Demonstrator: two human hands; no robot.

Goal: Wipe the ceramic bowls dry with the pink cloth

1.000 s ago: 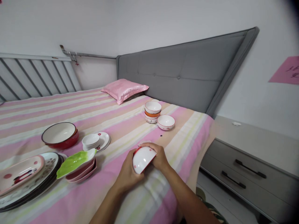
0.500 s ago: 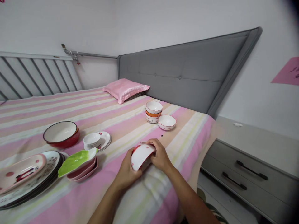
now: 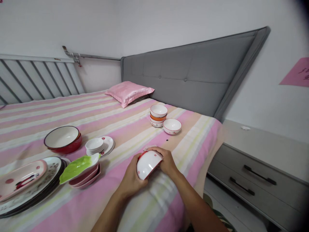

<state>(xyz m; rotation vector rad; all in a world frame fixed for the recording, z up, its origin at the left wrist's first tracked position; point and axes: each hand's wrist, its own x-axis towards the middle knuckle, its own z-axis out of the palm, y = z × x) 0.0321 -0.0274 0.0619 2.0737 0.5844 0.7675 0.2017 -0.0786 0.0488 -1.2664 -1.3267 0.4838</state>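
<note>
A white bowl [image 3: 147,163] with a red rim and small red marks is held tilted on its side between both hands, above the near part of the bed. My left hand [image 3: 132,175] grips its left side, thumb underneath. My right hand [image 3: 167,161] is wrapped round its right edge, with fingers over the top. Something red shows at the bowl's upper left. Beyond the hands stands a stack of bowls [image 3: 158,115], white and orange, and next to it a single white bowl [image 3: 172,126] with a red rim.
At left lie a red pot-like bowl [image 3: 65,146], small white dishes [image 3: 94,145] beside flowered plates [image 3: 108,146], a green leaf-shaped dish [image 3: 78,168] on pink dishes, and a pile of plates [image 3: 54,164]. A pink pillow [image 3: 129,92] rests near the grey headboard [image 3: 193,74]. A nightstand [image 3: 260,167] stands right.
The held bowl has turned a little, its outer side showing more, and my right hand's fingers have slid further over its top. The other dishes stay where they were.
</note>
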